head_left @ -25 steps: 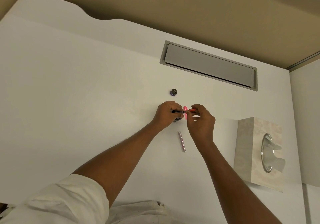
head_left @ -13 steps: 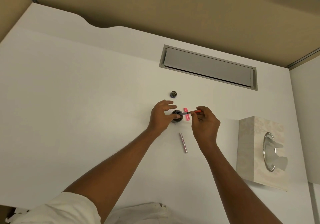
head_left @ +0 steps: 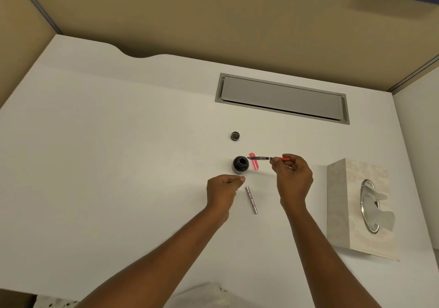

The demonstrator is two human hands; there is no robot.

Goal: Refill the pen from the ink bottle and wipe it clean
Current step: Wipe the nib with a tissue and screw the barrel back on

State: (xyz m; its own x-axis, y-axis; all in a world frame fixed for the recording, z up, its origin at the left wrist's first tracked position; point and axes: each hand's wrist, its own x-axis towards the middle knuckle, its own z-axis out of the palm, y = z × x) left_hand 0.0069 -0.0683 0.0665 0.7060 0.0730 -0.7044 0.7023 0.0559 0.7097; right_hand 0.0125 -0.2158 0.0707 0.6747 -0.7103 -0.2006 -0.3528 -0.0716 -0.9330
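Left hand (head_left: 224, 188) now off ink bottle (head_left: 240, 164), curled empty, right hand (head_left: 293, 181) pinching pen (head_left: 261, 158)

Black ink bottle (head_left: 240, 165), clear pen (head_left: 261, 158) (red end), white desk (head_left: 118, 141), beige patterned tissue box (head_left: 344, 200).

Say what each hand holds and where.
Right hand pinches the pen near its orange back end; left hand is curled, with nothing seen in it.
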